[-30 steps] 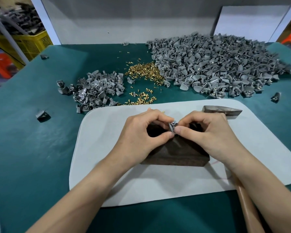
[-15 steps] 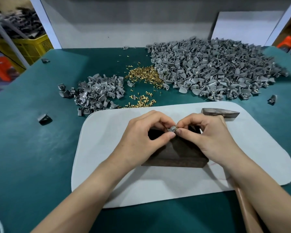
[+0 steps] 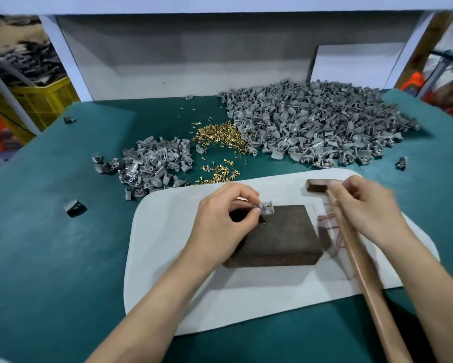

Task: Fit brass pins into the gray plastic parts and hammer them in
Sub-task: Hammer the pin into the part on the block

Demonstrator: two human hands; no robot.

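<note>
The left hand [image 3: 220, 221] is pinching one gray part [image 3: 266, 207] between thumb and forefinger and is holding it on the far edge of the dark block [image 3: 277, 239]. A brass pin [image 3: 266, 204] is sitting in the part, standing a little proud, so I judge it is fitted but not yet hammered. The right hand [image 3: 364, 208] is lying over the wooden handle of the hammer [image 3: 351, 247], just below the head; its fingers [image 3: 335, 191] are curling on the handle, but I cannot tell if the grip is already firm.

The block is resting on a white mat [image 3: 167, 258], which is lying on the green table [image 3: 50, 244].

About progress: a small heap of gray parts [image 3: 152, 166] is lying at the left behind the mat, and I guess these are the finished ones. A much bigger heap [image 3: 311, 129] is waiting at the right, with loose brass pins [image 3: 217, 134] between the two heaps. So most of the work seems to be left.

I am seeing no brand, label or readable writing; only some red marks on the mat near the hammer, which are not legible.
</note>
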